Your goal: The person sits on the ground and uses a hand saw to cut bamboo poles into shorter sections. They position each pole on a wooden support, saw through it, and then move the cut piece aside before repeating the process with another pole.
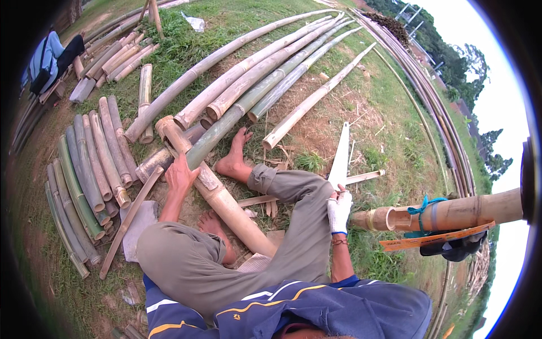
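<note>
My bare left hand (180,178) grips the near end of a long green bamboo pole (226,126). That end rests across a thick, pale bamboo piece (228,206), which slants down between my bent legs. At my right knee, my right hand (339,212), in a white glove, is closed round the grip of a handsaw; its fingers hide most of the handle. The handsaw's pale blade (340,155) points away from me, apart from the green pole. One bare foot (234,158) is beside the pole, and the other foot (216,231) is near the thick bamboo.
Cut bamboo lengths (84,164) lie stacked at left beside a grey block (138,231). Several long poles (254,62) stretch away ahead. A bamboo post (468,212) with blue cord and an orange strip (437,237) stands at right. Another person (51,56) is at far left.
</note>
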`<state>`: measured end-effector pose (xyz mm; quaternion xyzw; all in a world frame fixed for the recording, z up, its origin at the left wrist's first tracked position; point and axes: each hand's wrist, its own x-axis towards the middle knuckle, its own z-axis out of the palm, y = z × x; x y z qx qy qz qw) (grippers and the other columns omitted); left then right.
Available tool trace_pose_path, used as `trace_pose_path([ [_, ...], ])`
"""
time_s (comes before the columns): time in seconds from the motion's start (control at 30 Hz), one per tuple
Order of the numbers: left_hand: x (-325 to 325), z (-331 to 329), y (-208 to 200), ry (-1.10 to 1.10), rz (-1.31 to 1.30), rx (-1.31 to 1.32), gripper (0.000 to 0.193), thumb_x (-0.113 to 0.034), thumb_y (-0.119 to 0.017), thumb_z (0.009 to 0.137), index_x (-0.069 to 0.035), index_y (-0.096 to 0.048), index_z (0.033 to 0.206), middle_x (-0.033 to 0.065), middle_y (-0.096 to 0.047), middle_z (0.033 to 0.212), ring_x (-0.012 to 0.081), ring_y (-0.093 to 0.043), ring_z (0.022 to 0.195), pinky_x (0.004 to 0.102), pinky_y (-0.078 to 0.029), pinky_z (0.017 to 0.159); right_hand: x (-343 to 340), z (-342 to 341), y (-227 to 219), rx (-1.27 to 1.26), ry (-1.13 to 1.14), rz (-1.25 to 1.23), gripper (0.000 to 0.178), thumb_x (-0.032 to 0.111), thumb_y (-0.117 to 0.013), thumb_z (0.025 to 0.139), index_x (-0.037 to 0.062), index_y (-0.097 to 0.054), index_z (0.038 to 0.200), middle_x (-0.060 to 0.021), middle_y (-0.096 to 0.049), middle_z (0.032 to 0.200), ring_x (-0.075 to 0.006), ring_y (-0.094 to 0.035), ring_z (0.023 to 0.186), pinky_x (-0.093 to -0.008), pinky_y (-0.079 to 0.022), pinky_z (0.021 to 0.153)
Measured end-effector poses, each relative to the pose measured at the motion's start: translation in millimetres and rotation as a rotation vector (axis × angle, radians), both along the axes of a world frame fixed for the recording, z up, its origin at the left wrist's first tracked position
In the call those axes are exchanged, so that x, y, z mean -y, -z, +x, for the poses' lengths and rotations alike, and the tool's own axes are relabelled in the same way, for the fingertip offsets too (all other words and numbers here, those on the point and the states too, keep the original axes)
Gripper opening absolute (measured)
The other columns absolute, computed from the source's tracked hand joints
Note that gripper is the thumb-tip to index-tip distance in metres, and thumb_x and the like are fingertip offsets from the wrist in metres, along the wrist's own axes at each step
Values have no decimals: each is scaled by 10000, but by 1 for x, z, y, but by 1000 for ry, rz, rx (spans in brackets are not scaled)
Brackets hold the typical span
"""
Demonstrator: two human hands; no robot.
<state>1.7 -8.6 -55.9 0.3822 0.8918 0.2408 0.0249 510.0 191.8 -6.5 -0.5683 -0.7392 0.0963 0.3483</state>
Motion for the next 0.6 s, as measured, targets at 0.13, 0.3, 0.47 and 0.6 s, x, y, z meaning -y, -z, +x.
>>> trace_pose_path([
  [0.13,9,5,-7,55,51,10,749,-446,-941,800,-25,-617,1328,273,-761,1143,493,-748,1054,584,-585,916,14,-31,-8,362,95,124,419,265,-699,960,57,-729,1322,-222,-682,1249,-423,-636,1139,-563,-494,992],
  [0.3,61,20,-37,44,-34,158,662,-452,-923,814,-11,-682,1245,295,-785,1056,501,-753,1019,582,-574,889,10,-29,-1,223,96,65,427,274,-695,961,67,-697,1334,-237,-644,1226,-457,-591,1167,-588,-463,1025],
  [0.47,148,27,-56,66,-40,276,681,-409,-916,799,-5,-701,1303,271,-787,1018,487,-757,1013,559,-567,890,15,-30,0,245,109,115,410,282,-703,957,75,-708,1311,-243,-599,1206,-466,-577,1149,-598,-472,1011],
  [0.6,216,25,-64,-17,-186,508,759,-409,-936,795,-38,-679,1405,267,-760,1218,448,-720,1186,522,-549,1018,16,-36,-5,221,131,101,400,280,-703,951,76,-716,1295,-242,-600,1207,-460,-582,1138,-591,-476,1009],
])
